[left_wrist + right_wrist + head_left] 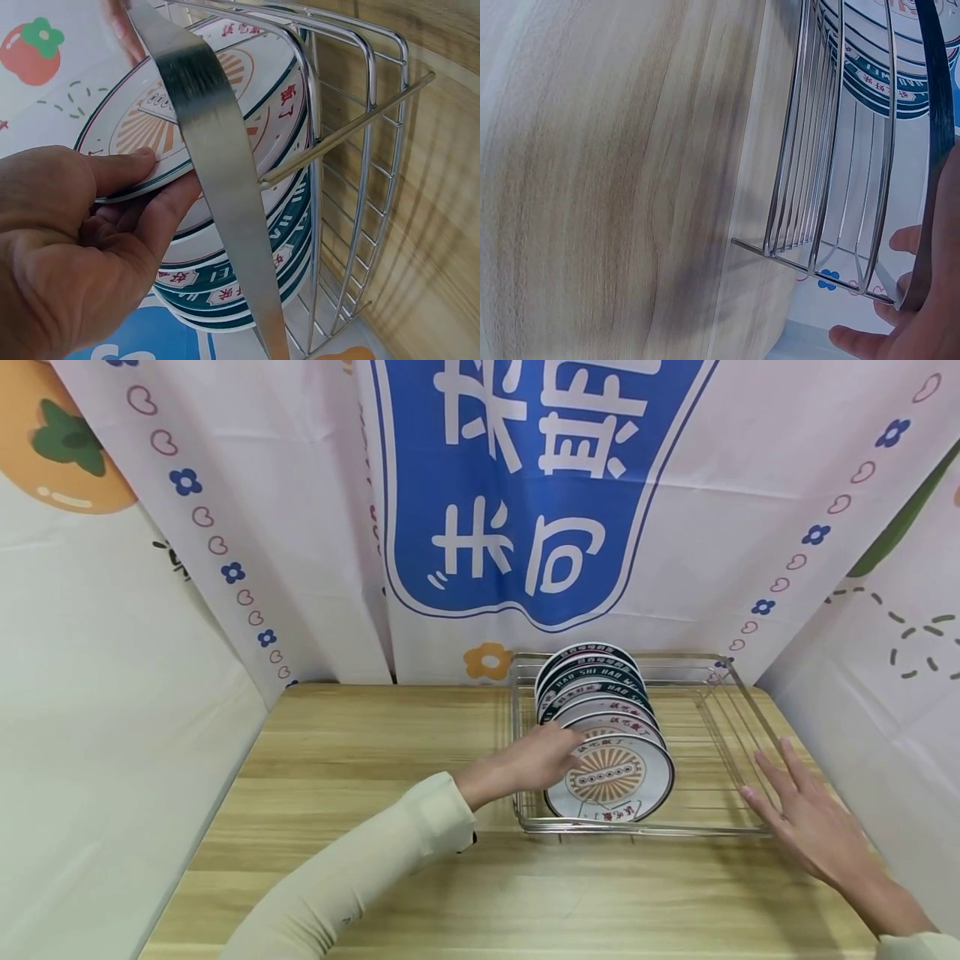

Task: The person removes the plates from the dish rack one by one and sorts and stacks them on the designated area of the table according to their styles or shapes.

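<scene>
A wood-grain tabletop (360, 735) is supporting a metal wire rack (697, 831). Inside it, the left hand (551, 756) is pinching the foremost sunburst-printed plate (626, 772) by its rim, presumably controlling tilt. Behind the grip, patterned plates (596, 672) are leaning, likely rack-braced. Rightward, the right hand (813, 827) is extending uncurled fingers at the rack's end, perhaps for steadying.

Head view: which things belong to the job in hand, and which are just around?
In the job:
front plate, pinched by left hand
plates behind it
wire rack
right hand, beside the rack

Just around:
wooden table
printed cloth
</scene>
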`<state>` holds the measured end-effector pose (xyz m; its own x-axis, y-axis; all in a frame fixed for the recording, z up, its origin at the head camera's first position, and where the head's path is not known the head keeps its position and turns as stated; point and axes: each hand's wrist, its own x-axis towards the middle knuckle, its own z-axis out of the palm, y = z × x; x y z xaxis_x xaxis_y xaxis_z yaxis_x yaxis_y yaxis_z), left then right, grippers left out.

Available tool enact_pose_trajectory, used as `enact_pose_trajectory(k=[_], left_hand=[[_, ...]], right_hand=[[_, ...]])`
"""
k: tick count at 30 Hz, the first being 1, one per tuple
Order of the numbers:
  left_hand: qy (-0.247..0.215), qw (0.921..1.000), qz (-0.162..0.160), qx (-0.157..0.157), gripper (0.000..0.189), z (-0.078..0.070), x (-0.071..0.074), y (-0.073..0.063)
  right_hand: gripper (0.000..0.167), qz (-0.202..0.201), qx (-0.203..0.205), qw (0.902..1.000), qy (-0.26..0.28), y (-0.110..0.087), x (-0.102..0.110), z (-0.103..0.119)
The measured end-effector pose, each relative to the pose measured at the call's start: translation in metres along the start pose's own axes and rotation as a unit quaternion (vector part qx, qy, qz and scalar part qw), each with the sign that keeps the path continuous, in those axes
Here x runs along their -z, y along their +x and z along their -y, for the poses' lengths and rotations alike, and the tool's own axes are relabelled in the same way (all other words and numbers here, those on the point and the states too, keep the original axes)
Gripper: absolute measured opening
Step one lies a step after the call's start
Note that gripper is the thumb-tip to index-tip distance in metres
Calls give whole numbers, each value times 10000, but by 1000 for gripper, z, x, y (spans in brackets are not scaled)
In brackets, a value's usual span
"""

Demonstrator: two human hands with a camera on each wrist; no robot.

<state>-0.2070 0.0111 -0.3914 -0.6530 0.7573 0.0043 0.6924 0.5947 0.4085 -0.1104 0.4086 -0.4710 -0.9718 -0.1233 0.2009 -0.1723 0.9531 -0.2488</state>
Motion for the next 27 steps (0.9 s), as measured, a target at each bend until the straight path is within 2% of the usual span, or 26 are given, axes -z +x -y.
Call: enact_pose_trajectory(k=[4, 7, 13, 16, 19, 22, 27], left_hand=[[61, 9998, -154, -67, 17, 1, 4, -4], [-128, 9996, -249, -50, 20, 0, 10, -9], [-553, 9975, -441, -27, 9, -3, 25, -23], [-710, 9956, -601, -139, 8, -3, 34, -30], [-869, 9915, -918, -323, 7, -1, 44, -39], [-884, 9850, -1414, -444, 8, 3, 55, -48], [-944, 9748, -2009, -201, 18, 10, 72, -67]], right_hand=[[71, 51, -27, 10000, -6, 1, 1, 1], [71, 87, -37, 10000, -6, 1, 1, 1], [71, 167, -44, 9998, -29, 0, 1, 2], [71, 150, -38, 9999, -33, 0, 1, 2], [71, 59, -8, 10000, -32, 1, 0, 2], [70, -65, 29, 10000, 52, 2, 0, 2], [67, -175, 58, 9995, 274, 0, -2, 2]])
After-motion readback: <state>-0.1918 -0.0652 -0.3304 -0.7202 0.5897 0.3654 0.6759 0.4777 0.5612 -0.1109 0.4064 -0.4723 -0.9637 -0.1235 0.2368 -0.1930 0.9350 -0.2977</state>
